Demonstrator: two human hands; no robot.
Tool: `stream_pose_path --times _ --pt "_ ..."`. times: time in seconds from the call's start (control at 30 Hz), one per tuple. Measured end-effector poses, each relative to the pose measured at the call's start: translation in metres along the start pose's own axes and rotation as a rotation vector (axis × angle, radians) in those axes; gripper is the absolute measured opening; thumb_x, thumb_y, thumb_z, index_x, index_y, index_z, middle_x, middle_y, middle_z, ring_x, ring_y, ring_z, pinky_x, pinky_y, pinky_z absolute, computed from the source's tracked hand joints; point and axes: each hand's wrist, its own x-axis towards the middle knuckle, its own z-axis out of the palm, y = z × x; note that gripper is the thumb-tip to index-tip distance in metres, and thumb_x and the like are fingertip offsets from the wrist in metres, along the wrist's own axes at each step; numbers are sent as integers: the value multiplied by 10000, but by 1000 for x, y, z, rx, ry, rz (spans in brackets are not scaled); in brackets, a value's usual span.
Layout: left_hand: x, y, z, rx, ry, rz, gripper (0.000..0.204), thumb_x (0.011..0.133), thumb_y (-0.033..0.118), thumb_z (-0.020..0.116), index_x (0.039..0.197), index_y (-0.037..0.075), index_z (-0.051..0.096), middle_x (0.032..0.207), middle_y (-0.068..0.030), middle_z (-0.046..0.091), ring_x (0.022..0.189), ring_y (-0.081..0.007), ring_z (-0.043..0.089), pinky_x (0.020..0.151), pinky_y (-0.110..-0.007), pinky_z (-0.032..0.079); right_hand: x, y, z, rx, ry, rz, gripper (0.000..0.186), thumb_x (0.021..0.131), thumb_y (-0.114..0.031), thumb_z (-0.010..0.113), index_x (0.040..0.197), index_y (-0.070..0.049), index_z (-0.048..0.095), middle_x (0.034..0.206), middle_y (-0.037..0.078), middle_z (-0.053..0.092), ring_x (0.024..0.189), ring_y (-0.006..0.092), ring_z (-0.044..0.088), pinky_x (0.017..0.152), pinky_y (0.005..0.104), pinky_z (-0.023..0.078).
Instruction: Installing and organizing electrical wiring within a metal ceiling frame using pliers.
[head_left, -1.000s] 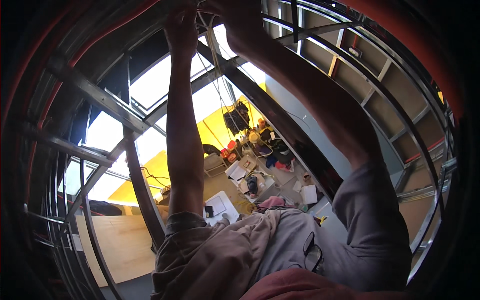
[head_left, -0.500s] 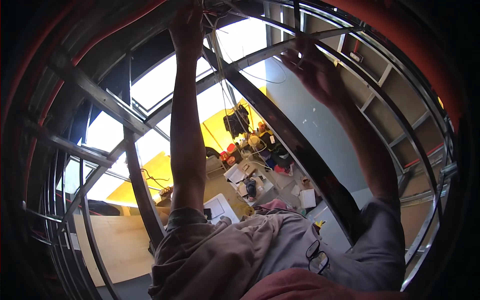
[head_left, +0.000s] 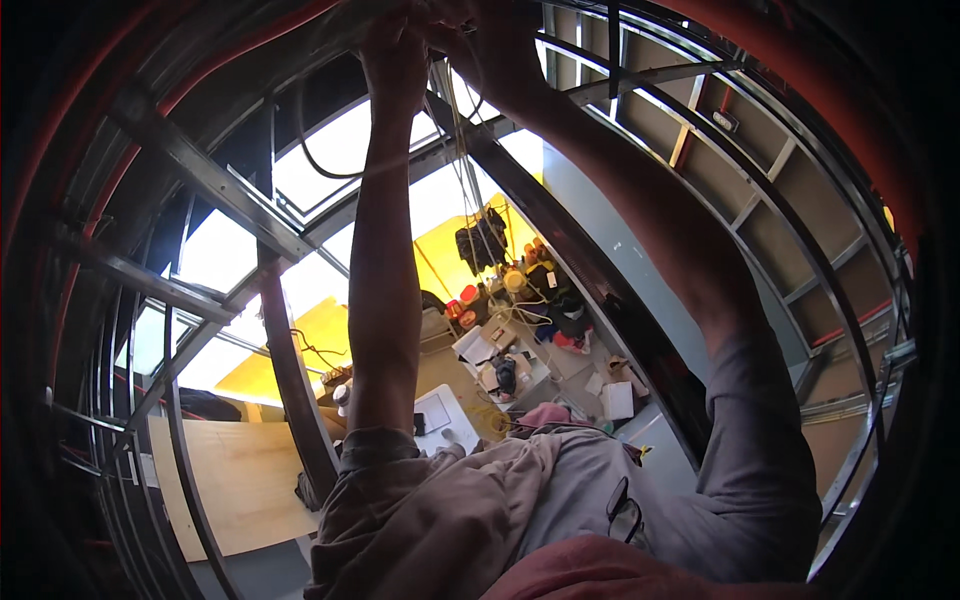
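Both my arms reach up into a metal ceiling frame. My left hand is closed at the top of the picture, next to a bunch of thin wires that hang down from between the two hands. My right hand sits right beside it, touching the same wires; its fingers are dark and partly cut off, so its grip is unclear. A black cable loops down to the left of my left forearm.
Steel bars and studs cross all around, with bright openings behind them. Far below lie a plywood sheet, a cluttered floor with containers and tools, and a yellow wall. Panelled wall framing stands at the right.
My right hand had dropped away to the right half a second ago and has come back up beside my left hand. My left hand has stayed at the wires.
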Motion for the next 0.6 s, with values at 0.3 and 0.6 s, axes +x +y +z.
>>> stream_pose_path --times 0.3,0.6 --pt "7 -21 -15 476 125 403 216 957 240 595 1023 36 620 812 -51 651 692 -105 595 603 -261 473 -8 -29 -63 -218 -26 89 251 909 8 538 1159 -2 561 1090 145 635 1008 238 649 816 322 549" --pt "35 -73 -147 1161 92 892 400 985 230 486 1336 42 449 1293 -146 538 1128 -272 562 907 -380 504 48 -119 -8 -251 -442 -15 205 991 -150 477 1115 -12 563 1012 145 631 917 228 652 815 324 540"
